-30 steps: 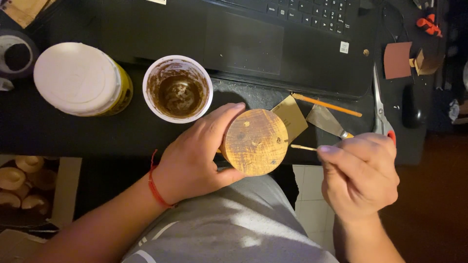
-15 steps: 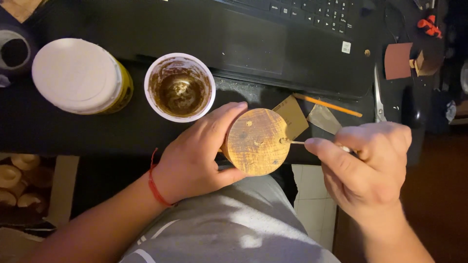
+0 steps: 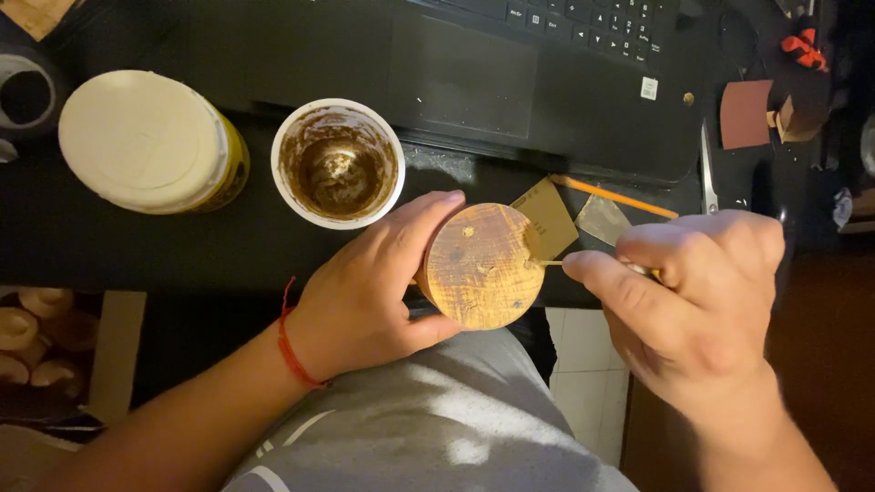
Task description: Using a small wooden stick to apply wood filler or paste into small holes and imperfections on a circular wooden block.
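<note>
You work at a black table (image 3: 109,246) in dim light, seated with your lap in grey cloth below its near edge; pale floor tiles (image 3: 583,364) show just right of your lap.

Take the round wooden disc with a brown-stained, speckled face (image 3: 480,265) as your landmark. There is one such disc, and your left hand (image 3: 369,287) is closed around its left rim, thumb below and fingers over the top, holding it at the table's near edge. A red string bracelet (image 3: 290,342) sits on that wrist. Your right hand (image 3: 697,301), just right of the disc, pinches one thin pale wooden stick (image 3: 547,263), whose tip touches the disc's right edge.

Up and left of the disc stands one white cup smeared inside with brown paste (image 3: 338,164); further left is one yellow tub with a cream lid (image 3: 146,141), closed. Behind the disc lies one black laptop (image 3: 510,73), open. Touching the disc's upper right are two small tan sandpaper pieces (image 3: 551,219), with one orange pencil (image 3: 615,197) beyond them and one pair of scissors (image 3: 708,173) further right. Far left, below the table edge, a cardboard box holds several pale wooden rounds (image 3: 27,342); their count is unclear.
</note>
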